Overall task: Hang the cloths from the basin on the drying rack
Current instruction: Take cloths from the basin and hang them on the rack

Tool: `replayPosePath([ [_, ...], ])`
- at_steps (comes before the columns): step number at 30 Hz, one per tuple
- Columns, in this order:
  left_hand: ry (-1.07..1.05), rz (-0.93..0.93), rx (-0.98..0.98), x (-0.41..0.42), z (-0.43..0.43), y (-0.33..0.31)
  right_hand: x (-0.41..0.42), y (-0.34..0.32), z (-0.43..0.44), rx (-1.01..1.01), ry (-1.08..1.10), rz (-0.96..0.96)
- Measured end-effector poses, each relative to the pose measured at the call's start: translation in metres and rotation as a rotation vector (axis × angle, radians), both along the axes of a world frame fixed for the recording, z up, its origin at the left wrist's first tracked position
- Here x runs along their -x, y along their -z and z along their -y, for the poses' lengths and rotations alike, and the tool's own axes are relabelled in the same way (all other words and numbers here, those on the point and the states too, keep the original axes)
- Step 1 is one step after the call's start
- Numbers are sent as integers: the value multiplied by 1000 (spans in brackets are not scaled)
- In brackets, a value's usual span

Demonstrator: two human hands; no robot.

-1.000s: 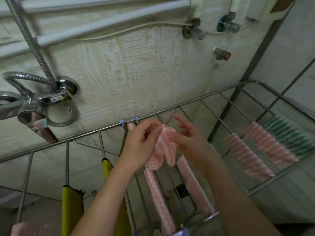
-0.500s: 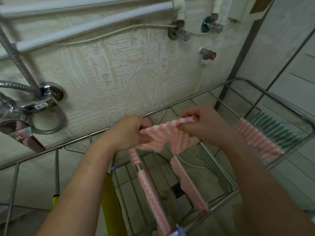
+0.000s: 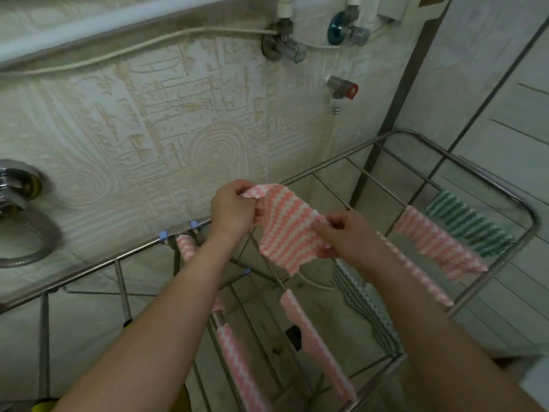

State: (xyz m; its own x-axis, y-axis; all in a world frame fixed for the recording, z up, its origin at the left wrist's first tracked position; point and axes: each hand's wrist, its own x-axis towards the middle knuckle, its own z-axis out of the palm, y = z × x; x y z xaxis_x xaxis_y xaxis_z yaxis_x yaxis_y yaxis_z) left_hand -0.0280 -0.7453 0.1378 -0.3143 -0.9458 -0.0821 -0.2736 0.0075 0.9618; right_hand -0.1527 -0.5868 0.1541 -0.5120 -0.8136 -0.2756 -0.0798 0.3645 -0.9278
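Note:
A pink-and-white zigzag cloth [image 3: 285, 230] is spread out in the air just above the metal drying rack [image 3: 350, 154]. My left hand [image 3: 233, 211] pinches its upper left corner, and my right hand [image 3: 341, 233] grips its right edge. Several cloths hang over the rack's bars: two pink ones [image 3: 240, 370] [image 3: 320, 346] below my arms, a pink one [image 3: 436, 245] and a green one [image 3: 469, 223] at the right, and a green one [image 3: 368, 310] under my right forearm. The basin is out of view.
The rack stands against an embossed beige wall with water valves [image 3: 285, 46] and a red-capped tap [image 3: 344, 90] above it. A shower mixer with a hose [image 3: 17, 197] sits at the left. A yellow cloth [image 3: 44, 404] shows at the bottom left. A tiled wall rises on the right.
The cloth, bunched between both hands a second ago, is now opened out flat. My hands have moved apart and to the right along the rack, and the camera has turned right.

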Motion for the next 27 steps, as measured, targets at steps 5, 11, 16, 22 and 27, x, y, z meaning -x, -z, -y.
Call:
replayPosePath([
  [5, 65, 275, 196, 39, 19, 16, 32, 38, 22, -119, 143, -19],
  [11, 278, 449, 180, 97, 47, 33, 64, 75, 38, -214, 283, -188],
  [16, 293, 284, 175, 107, 39, 40, 77, 87, 44, -491, 100, -563],
  [22, 499, 568, 368, 79, -5, 89, 56, 94, 53, -397, -184, -570],
  [27, 500, 579, 331, 81, -2, 90, 50, 94, 56, -338, -206, -659],
])
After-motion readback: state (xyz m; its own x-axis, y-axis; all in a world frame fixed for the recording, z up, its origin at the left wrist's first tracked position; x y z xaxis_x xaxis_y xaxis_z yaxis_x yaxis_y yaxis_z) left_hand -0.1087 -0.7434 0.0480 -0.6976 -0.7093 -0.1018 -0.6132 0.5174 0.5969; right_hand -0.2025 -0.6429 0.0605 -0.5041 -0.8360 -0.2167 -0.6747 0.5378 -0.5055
